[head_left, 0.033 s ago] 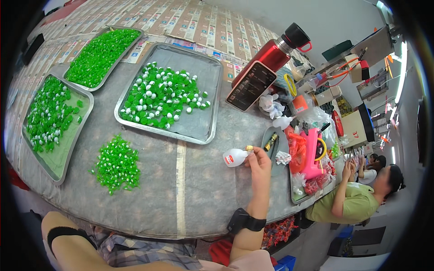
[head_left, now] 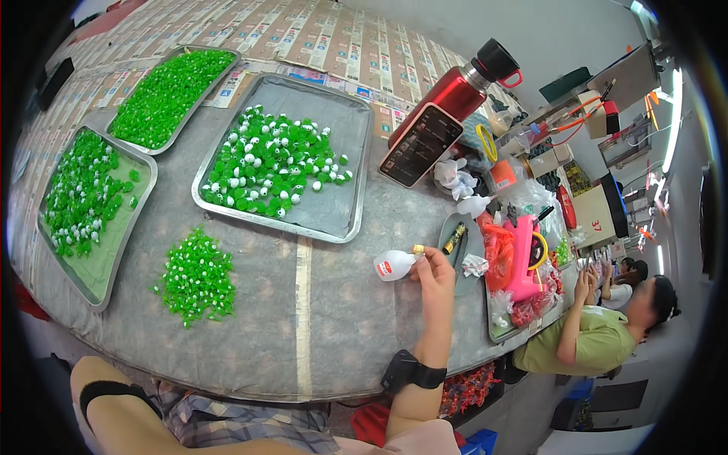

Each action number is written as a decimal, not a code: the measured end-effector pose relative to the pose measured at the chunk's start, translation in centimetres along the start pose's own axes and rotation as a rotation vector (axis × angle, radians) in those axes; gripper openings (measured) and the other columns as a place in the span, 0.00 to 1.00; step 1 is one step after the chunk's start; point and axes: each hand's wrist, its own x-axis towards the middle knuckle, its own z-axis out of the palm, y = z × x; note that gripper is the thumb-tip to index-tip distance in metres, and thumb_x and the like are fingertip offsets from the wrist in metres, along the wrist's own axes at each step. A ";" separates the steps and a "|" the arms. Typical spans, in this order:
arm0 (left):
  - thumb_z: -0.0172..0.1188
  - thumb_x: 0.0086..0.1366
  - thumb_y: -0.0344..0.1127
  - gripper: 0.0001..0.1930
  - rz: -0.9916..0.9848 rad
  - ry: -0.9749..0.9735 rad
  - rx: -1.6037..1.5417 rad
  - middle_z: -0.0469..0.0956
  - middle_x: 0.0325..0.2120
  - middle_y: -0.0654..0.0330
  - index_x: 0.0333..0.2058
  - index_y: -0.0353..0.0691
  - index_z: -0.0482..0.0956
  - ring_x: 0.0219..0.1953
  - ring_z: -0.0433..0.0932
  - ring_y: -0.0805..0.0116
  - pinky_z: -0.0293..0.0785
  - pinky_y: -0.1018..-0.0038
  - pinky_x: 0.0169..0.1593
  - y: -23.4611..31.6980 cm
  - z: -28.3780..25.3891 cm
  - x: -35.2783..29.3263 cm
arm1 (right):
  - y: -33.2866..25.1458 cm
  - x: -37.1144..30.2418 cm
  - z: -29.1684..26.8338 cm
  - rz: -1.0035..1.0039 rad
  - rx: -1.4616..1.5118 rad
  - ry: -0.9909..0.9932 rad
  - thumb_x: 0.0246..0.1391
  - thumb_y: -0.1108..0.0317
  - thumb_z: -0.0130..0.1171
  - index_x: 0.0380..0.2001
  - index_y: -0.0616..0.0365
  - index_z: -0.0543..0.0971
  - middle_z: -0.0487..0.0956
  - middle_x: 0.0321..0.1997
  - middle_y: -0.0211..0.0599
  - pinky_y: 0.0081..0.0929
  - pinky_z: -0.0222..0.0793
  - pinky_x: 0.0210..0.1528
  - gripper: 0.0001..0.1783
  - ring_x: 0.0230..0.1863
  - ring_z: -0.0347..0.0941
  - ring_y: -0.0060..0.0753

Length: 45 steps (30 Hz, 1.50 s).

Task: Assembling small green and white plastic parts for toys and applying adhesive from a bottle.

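Observation:
My right hand [head_left: 434, 274] is over the right part of the grey-covered table, its fingers closed around the narrow end of a small white squeeze bottle [head_left: 388, 265] with a red label. A small yellowish piece [head_left: 418, 249] shows at the fingertips; whether it belongs to the bottle I cannot tell. A black band circles my right wrist. At the lower left, part of my left arm [head_left: 114, 413] shows with a black strap, but no fingers are visible. Left of the bottle lies a heap of small green pieces with white spots [head_left: 196, 277].
A metal tray [head_left: 355, 205] holds green and white round pieces; two more trays [head_left: 144, 220] [head_left: 216, 85] stand left. A phone [head_left: 422, 144] leans on a red flask [head_left: 447, 95]. A grey dish [head_left: 464, 280], a pink holder [head_left: 523, 262] and bags crowd the right, near a person in green [head_left: 599, 337].

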 end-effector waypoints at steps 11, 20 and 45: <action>0.54 0.44 0.27 0.11 0.015 0.107 0.004 0.70 0.16 0.59 0.31 0.35 0.74 0.17 0.71 0.65 0.66 0.76 0.20 1.0 0.1 -0.1 | -0.1 0.2 0.1 0.006 -0.007 0.003 0.51 0.67 0.49 0.34 0.63 0.72 0.73 0.27 0.27 0.11 0.59 0.26 0.11 0.25 0.67 0.14; 0.47 0.54 0.28 0.09 -0.034 0.028 -0.209 0.71 0.22 0.54 0.35 0.38 0.70 0.22 0.72 0.60 0.65 0.72 0.22 -0.7 1.5 -0.9 | -0.1 0.0 0.3 0.000 -0.012 -0.012 0.51 0.68 0.49 0.35 0.63 0.71 0.73 0.26 0.26 0.11 0.59 0.26 0.11 0.25 0.67 0.13; 0.45 0.55 0.28 0.10 0.070 -0.037 -0.265 0.72 0.28 0.57 0.37 0.38 0.70 0.28 0.72 0.60 0.68 0.74 0.31 -2.3 1.2 -0.5 | 0.2 0.0 -0.2 -0.077 -0.015 -0.214 0.46 0.45 0.50 0.43 0.63 0.68 0.70 0.30 0.28 0.12 0.60 0.31 0.32 0.28 0.64 0.16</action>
